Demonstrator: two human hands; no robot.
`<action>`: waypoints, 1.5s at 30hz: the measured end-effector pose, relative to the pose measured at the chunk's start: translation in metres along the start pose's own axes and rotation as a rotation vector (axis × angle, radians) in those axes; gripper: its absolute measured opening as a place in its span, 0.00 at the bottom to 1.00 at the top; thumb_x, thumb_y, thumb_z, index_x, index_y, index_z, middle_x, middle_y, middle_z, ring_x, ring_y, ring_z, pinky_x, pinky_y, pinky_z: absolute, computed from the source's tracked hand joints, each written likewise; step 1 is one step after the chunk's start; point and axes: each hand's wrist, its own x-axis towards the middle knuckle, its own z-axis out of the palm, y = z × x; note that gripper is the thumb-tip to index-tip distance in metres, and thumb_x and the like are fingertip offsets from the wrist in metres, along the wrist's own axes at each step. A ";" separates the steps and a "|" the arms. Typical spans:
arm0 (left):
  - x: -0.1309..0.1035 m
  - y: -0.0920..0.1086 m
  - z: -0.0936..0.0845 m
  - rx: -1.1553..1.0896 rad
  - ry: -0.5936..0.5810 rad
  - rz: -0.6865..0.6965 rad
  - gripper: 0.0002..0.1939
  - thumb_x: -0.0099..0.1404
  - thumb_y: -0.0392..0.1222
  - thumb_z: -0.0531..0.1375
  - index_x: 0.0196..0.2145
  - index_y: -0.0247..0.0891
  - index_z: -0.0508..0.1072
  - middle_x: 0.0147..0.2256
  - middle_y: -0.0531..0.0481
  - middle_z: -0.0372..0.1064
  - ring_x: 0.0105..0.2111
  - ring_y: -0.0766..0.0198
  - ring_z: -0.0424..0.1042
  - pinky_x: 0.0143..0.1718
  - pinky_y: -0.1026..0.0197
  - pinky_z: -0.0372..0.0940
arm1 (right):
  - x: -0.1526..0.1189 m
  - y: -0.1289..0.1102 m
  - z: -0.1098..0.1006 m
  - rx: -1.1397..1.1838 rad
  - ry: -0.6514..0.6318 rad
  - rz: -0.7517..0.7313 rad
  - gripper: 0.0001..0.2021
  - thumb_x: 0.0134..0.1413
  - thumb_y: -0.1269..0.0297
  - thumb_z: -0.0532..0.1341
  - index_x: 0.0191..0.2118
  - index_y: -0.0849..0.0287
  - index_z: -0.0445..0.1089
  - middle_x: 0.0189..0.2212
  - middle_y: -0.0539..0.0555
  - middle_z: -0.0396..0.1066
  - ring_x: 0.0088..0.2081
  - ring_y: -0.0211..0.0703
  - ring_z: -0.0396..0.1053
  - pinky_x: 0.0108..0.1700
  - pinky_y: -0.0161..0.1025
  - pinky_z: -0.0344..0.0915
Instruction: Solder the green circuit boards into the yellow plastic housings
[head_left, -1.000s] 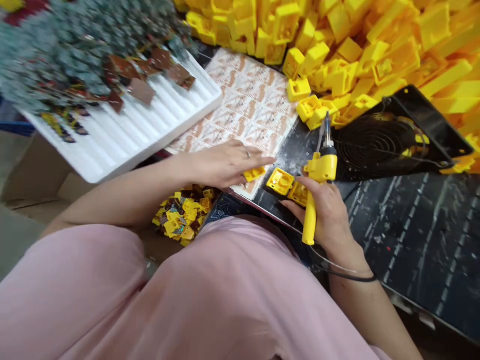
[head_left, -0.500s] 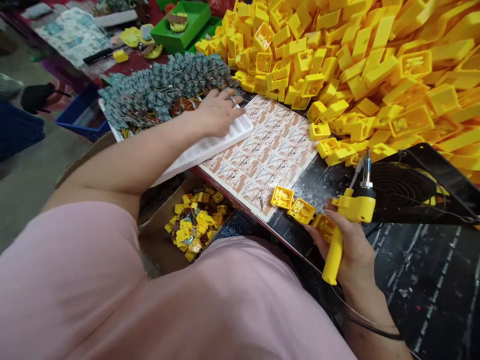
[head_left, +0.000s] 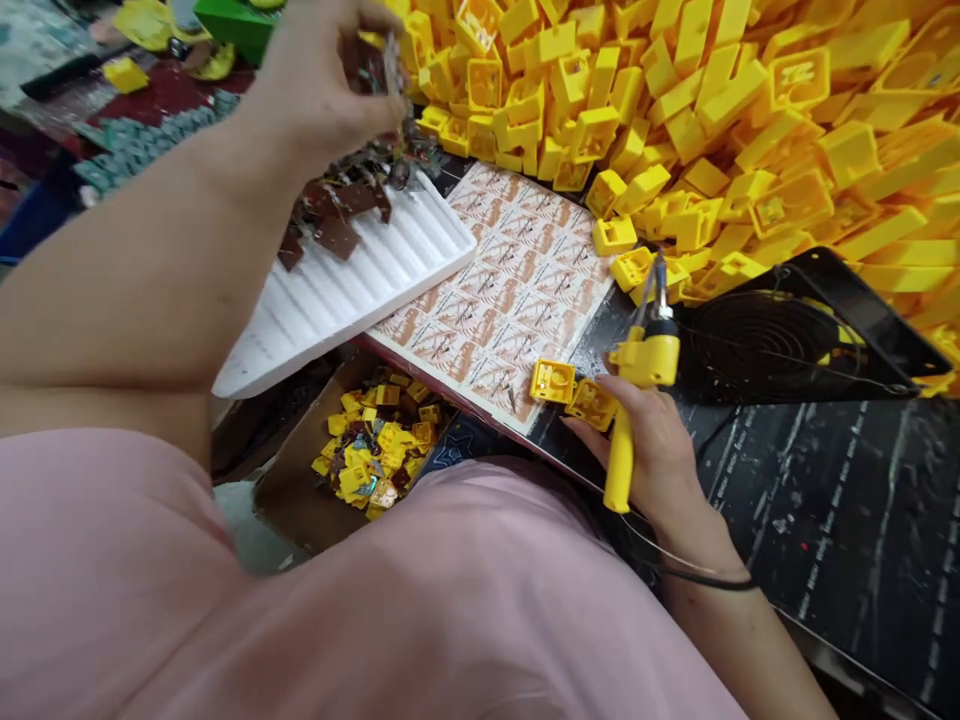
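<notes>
My left hand (head_left: 330,85) is raised at the upper left, its fingers closed round a clump of small wired parts (head_left: 375,85). Below it, brown pieces (head_left: 337,225) and wires lie on a white ridged foam tray (head_left: 322,300). At the right, my right hand (head_left: 645,430) holds a yellow soldering gun (head_left: 646,360), its metal tip pointing up. The fingers of that hand also touch an open yellow case (head_left: 592,402). Another open yellow case (head_left: 553,381) sits just left of it, by the edge of a printed sheet (head_left: 502,290).
A large heap of yellow cases (head_left: 675,120) covers the back right. A black fan frame (head_left: 795,330) lies beside the soldering gun. Below the table edge is a cardboard box (head_left: 292,500) of yellow parts. A green tray (head_left: 236,28) stands at the upper left.
My left hand has lifted from the grey parts and now grips a clump, baring more of the foam tray. My right hand has shifted left with the soldering gun. The whole view has also shifted.
</notes>
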 end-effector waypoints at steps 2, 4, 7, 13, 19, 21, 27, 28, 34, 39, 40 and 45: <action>-0.002 0.022 0.012 -0.150 0.004 -0.031 0.35 0.49 0.67 0.74 0.50 0.48 0.76 0.45 0.49 0.76 0.45 0.51 0.75 0.48 0.42 0.74 | 0.012 -0.004 0.011 0.021 -0.051 -0.040 0.22 0.67 0.57 0.66 0.62 0.53 0.64 0.41 0.55 0.77 0.43 0.51 0.77 0.52 0.51 0.74; -0.005 0.049 0.032 -0.275 -0.099 -0.073 0.32 0.46 0.59 0.77 0.45 0.46 0.74 0.44 0.48 0.76 0.44 0.52 0.75 0.47 0.39 0.74 | 0.020 -0.006 0.020 0.031 -0.098 -0.069 0.20 0.70 0.57 0.63 0.62 0.54 0.63 0.40 0.55 0.77 0.42 0.50 0.76 0.53 0.53 0.73; -0.010 0.088 0.074 -0.488 -0.244 -0.202 0.22 0.54 0.37 0.72 0.43 0.42 0.68 0.44 0.44 0.76 0.42 0.53 0.78 0.45 0.41 0.75 | 0.025 -0.007 0.025 0.016 -0.114 -0.078 0.16 0.72 0.59 0.60 0.60 0.55 0.63 0.37 0.53 0.75 0.37 0.47 0.74 0.48 0.48 0.73; -0.040 0.106 0.138 -0.353 -0.279 -0.106 0.17 0.59 0.36 0.68 0.43 0.40 0.67 0.48 0.43 0.75 0.54 0.53 0.76 0.60 0.47 0.69 | 0.014 -0.009 0.015 -0.021 -0.069 -0.040 0.20 0.70 0.59 0.63 0.62 0.53 0.61 0.35 0.51 0.75 0.35 0.46 0.74 0.46 0.45 0.70; -0.127 0.080 0.138 -0.271 -0.257 0.046 0.24 0.60 0.50 0.67 0.50 0.40 0.67 0.42 0.47 0.74 0.40 0.58 0.75 0.44 0.53 0.72 | 0.006 -0.010 0.016 -0.006 -0.086 -0.087 0.19 0.70 0.63 0.62 0.62 0.54 0.62 0.37 0.51 0.76 0.36 0.44 0.75 0.55 0.48 0.70; -0.157 0.072 0.131 -0.125 -0.274 0.076 0.20 0.61 0.51 0.64 0.47 0.39 0.69 0.40 0.47 0.75 0.41 0.55 0.75 0.48 0.49 0.71 | 0.005 -0.009 0.016 0.006 -0.079 -0.088 0.19 0.71 0.62 0.62 0.63 0.54 0.62 0.36 0.51 0.76 0.36 0.44 0.75 0.56 0.48 0.70; -0.189 0.070 0.109 0.296 -0.218 0.188 0.18 0.67 0.59 0.60 0.44 0.44 0.75 0.55 0.43 0.77 0.56 0.43 0.72 0.62 0.35 0.58 | 0.003 -0.007 0.017 0.041 -0.069 -0.079 0.21 0.71 0.54 0.62 0.64 0.53 0.62 0.35 0.50 0.75 0.37 0.45 0.75 0.58 0.50 0.70; -0.186 0.073 0.106 0.307 -0.219 0.173 0.19 0.67 0.60 0.59 0.46 0.45 0.75 0.54 0.43 0.77 0.56 0.43 0.72 0.61 0.36 0.59 | 0.003 -0.007 0.016 0.044 -0.071 -0.077 0.22 0.71 0.53 0.62 0.64 0.52 0.62 0.35 0.50 0.75 0.37 0.45 0.76 0.59 0.51 0.70; -0.163 0.094 0.118 0.501 -0.336 -0.023 0.25 0.67 0.67 0.56 0.35 0.43 0.78 0.36 0.43 0.77 0.48 0.42 0.70 0.58 0.35 0.57 | 0.002 -0.006 0.014 0.059 -0.113 -0.069 0.26 0.70 0.56 0.63 0.68 0.50 0.59 0.38 0.51 0.76 0.38 0.46 0.76 0.63 0.54 0.66; -0.159 0.091 0.132 0.390 -0.318 -0.061 0.12 0.64 0.50 0.57 0.32 0.43 0.78 0.33 0.48 0.76 0.42 0.49 0.72 0.59 0.36 0.59 | 0.002 -0.007 0.012 0.062 -0.103 -0.093 0.24 0.69 0.57 0.64 0.66 0.52 0.61 0.35 0.50 0.75 0.38 0.46 0.75 0.63 0.54 0.67; -0.160 0.089 0.131 0.334 -0.297 -0.056 0.12 0.65 0.47 0.56 0.32 0.43 0.78 0.34 0.48 0.78 0.41 0.50 0.74 0.60 0.37 0.60 | 0.002 -0.007 0.011 0.063 -0.094 -0.097 0.23 0.69 0.58 0.64 0.65 0.53 0.62 0.35 0.50 0.75 0.38 0.46 0.76 0.62 0.53 0.67; -0.167 0.089 0.125 0.076 -0.182 -0.011 0.14 0.70 0.48 0.56 0.39 0.43 0.80 0.39 0.49 0.83 0.41 0.55 0.77 0.58 0.45 0.64 | 0.004 -0.009 0.018 0.039 -0.047 -0.102 0.19 0.71 0.59 0.62 0.63 0.53 0.63 0.34 0.48 0.76 0.35 0.42 0.77 0.59 0.49 0.71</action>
